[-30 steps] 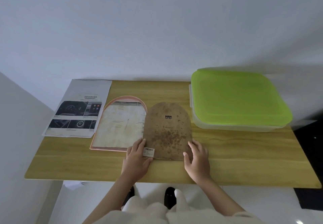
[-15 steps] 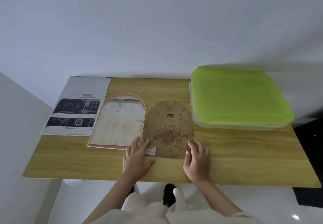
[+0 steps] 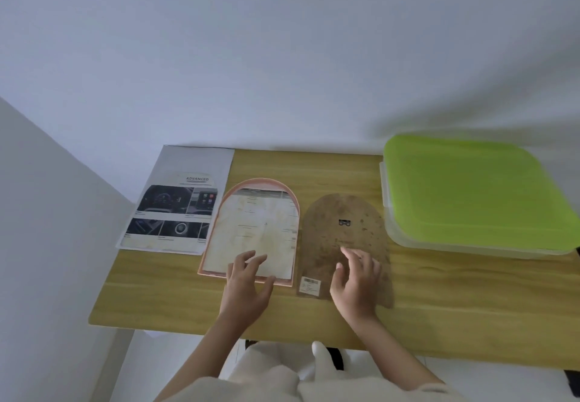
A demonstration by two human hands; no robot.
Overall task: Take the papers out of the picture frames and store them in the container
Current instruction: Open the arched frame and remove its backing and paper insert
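An arched pink picture frame [image 3: 219, 216] lies flat on the wooden table [image 3: 439, 307] with a pale printed paper [image 3: 254, 232] inside it. My left hand [image 3: 248, 282] reaches over the frame's near edge, fingers spread over the paper's bottom part. To the right lies the brown arched backing board [image 3: 342, 229] with a small white label at its near left corner. My right hand [image 3: 356, 285] is over the board's near half with fingers loosely spread, holding nothing. The container [image 3: 470, 244], clear with a bright green lid [image 3: 470, 188], stands closed at the right.
A printed leaflet [image 3: 179, 207] with car photos lies at the table's far left, next to the frame. A white wall rises behind the table and a pale panel stands at the left. My light clothing fills the bottom of the view.
My left hand moved left from the backing board's label corner onto the paper in the frame. My right hand slid onto the board. The board now lies apart from the frame.
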